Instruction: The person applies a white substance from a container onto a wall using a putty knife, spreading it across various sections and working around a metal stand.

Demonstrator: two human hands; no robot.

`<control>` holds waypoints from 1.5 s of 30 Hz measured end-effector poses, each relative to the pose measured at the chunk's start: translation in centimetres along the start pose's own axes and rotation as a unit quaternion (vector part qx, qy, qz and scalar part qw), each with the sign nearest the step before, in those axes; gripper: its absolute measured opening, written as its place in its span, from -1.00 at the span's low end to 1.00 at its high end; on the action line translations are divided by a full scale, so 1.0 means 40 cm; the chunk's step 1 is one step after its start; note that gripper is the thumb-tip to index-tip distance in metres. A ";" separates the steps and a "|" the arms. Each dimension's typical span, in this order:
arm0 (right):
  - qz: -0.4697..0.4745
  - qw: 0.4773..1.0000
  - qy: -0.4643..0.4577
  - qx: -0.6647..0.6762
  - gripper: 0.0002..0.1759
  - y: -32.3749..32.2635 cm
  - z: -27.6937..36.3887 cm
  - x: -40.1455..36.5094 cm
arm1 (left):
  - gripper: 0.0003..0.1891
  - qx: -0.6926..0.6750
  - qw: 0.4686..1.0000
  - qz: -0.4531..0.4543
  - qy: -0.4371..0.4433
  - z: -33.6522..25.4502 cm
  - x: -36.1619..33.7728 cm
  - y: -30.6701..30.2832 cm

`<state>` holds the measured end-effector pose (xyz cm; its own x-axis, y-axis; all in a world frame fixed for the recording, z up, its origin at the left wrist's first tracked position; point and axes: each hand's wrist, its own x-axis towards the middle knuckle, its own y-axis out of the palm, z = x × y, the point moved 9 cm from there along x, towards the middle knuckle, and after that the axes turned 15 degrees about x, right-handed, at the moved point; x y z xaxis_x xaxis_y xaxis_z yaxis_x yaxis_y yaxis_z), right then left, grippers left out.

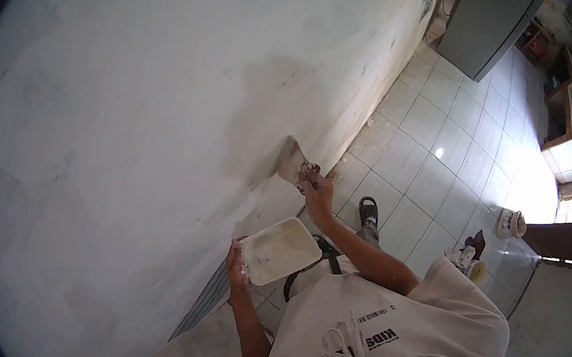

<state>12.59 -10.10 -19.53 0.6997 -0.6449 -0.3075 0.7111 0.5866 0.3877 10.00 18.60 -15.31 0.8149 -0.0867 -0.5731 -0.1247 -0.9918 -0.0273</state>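
My left hand (236, 269) grips the left side of a shallow cream plastic tray (286, 248), with whitish smears along the held edge. My right hand (319, 197) is closed around the handle of a putty knife (291, 161), crusted with dried filler near the grip. Its wide blade lies at the surface of the pale wall (122, 127), low down near the floor; whether the edge touches cannot be made out. Just above the blade, a greyer patch that looks like shadow spreads over the wall.
Light tiles (431, 139) cover the floor beside the wall. A grey refrigerator (490, 7) stands at the far end. To the right are a white tub (511, 223), another smeared container (476, 271) and a tiled counter (564, 160). My sandalled foot (368, 211) is on the tiles.
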 end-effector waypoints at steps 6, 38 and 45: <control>-0.042 0.988 -0.150 -0.022 -0.88 -0.049 0.021 0.046 | -0.50 0.021 1.000 0.008 0.003 -0.033 -0.019 0.013; -0.025 0.996 -0.029 0.080 -0.78 -0.031 -0.008 0.009 | -0.55 0.007 1.000 0.000 0.017 -0.005 0.001 -0.024; 0.093 0.973 -0.041 -0.206 -0.77 0.111 -0.003 -0.056 | -0.54 0.000 0.999 -0.036 0.017 0.008 0.007 -0.041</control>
<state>14.19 -6.00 -17.23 0.8226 -0.5366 -0.1879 0.5526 0.8324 0.0423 10.23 20.22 -15.68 0.8409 -0.0192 -0.5409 -0.0663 -0.9955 -0.0677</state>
